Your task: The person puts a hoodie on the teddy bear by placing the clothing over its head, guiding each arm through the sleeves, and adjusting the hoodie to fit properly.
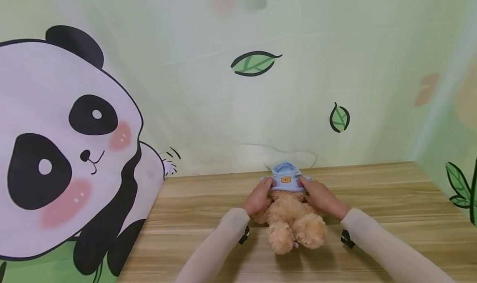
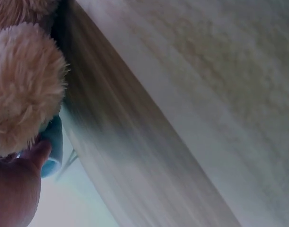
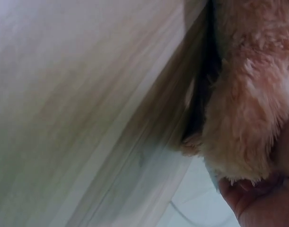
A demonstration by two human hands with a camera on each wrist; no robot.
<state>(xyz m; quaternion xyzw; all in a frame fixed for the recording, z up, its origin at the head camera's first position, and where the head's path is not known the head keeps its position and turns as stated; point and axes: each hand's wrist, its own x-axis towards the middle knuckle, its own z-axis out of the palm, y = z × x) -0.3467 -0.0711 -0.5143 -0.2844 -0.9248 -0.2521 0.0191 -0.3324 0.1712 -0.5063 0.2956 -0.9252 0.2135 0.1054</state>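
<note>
A fluffy light-brown plush toy [image 1: 287, 210] lies on the wooden table with its two feet toward me. Over its upper end sits a small light-blue doll's shirt [image 1: 288, 181] with an orange animal face on it; the toy's head is hidden. My left hand [image 1: 259, 197] grips the shirt's left side, thumb on the cloth. On the opposite side, my right hand [image 1: 322, 198] grips the shirt near its lower edge. Fur [image 2: 26, 85] and a bit of blue cloth [image 2: 55, 137] show beside the hand in the left wrist view. Fur [image 3: 248, 113] fills the right wrist view's right side.
The wood-grain table [image 1: 208, 200] meets a pale green backdrop [image 1: 193, 92] just behind the toy. A large printed panda [image 1: 67, 150] covers the left side, and leaves are printed on the rest. A thin dark cord-like line [image 1: 279, 149] runs along the backdrop's foot.
</note>
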